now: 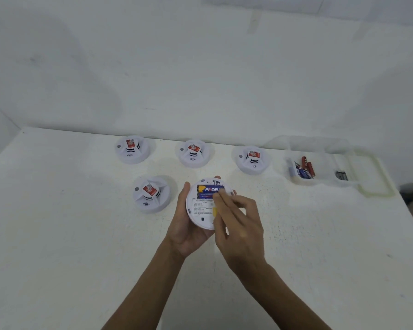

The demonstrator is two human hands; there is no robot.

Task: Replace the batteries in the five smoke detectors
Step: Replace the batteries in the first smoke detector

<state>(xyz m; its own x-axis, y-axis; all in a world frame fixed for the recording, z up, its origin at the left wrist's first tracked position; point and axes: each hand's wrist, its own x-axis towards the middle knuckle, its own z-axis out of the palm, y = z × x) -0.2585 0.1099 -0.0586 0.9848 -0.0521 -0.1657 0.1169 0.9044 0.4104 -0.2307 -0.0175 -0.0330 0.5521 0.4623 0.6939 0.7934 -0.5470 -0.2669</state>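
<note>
I see the left hand cupped under the flipped detector, fingers curled round its rim, holding it above the table. The right hand reaches over it, fingers straight and close together, tips on the blue battery seated in the open compartment.

Three smoke detectors are lining the table's far edge, with a fourth detector sitting just in front, crowding the far middle. A clear plastic tray is occupying the far right corner. Bare tabletop is lying open along the left, right and near edges.
</note>
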